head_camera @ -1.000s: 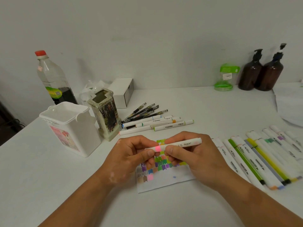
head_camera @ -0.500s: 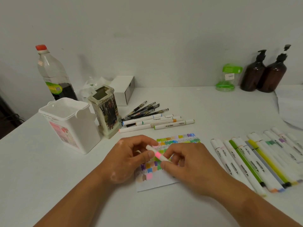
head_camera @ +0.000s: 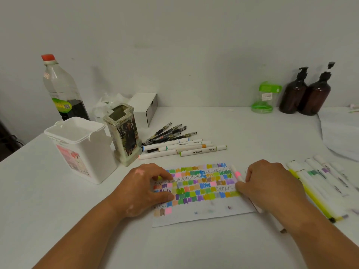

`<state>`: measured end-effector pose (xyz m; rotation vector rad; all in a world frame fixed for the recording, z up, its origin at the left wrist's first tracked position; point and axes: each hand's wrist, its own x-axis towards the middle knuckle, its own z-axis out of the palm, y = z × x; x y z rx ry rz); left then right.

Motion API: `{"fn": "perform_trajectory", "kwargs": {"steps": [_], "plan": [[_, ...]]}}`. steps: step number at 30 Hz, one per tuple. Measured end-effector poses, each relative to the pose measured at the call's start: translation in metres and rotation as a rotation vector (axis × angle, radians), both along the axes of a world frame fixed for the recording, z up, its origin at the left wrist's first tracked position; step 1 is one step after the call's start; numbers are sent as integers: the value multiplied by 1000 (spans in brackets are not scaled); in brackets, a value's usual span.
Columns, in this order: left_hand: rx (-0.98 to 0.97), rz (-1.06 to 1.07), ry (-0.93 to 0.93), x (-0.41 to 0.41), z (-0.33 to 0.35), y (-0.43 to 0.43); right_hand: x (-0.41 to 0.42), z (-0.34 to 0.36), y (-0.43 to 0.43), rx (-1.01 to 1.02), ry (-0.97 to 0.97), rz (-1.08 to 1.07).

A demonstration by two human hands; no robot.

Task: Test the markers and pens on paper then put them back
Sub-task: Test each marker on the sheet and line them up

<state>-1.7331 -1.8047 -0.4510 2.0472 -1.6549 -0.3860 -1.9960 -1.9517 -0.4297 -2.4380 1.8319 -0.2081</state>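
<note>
- The tub (head_camera: 73, 131) and holder (head_camera: 124, 140) stand at the left, just beside my left forearm's path. A careless reach that way could knock the tall holder over.
- My left hand (head_camera: 141, 189) rests on the paper (head_camera: 204, 216), holding nothing, loosely bent fingertips and thumb pressing its left edge. If that pressure lifts while the other hand works, I'd expect the sheet to slide and the swatches to smear.
- The pens (head_camera: 184, 146) lie loose on the far side of the paper, near the holder. Being round, they may roll if bumped.
- The pink marker (head_camera: 237, 174) lies slanted along the paper's right edge, pinched between the thumb and fingers of my right hand (head_camera: 272, 185). I cannot tell whether it is capped. An open tip there could streak the sheet or table.
- The marker row (head_camera: 314, 191) sits just right of that hand. Setting the pink one down crooked could scatter the row, or mix tested with untested.
</note>
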Motion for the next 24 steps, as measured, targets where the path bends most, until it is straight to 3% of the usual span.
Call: {"fn": "perform_trajectory", "kwargs": {"steps": [8, 16, 24], "plan": [[-36, -7, 26, 7, -9, -3, 6, 15, -4, -60, -159, 50], [-59, -2, 21, 10, -12, -5, 52, 11, -54, -78, -128, 331], [-35, 3, 22, 11, -14, -6, 65, 0, -76, -53, -86, 409]]}}
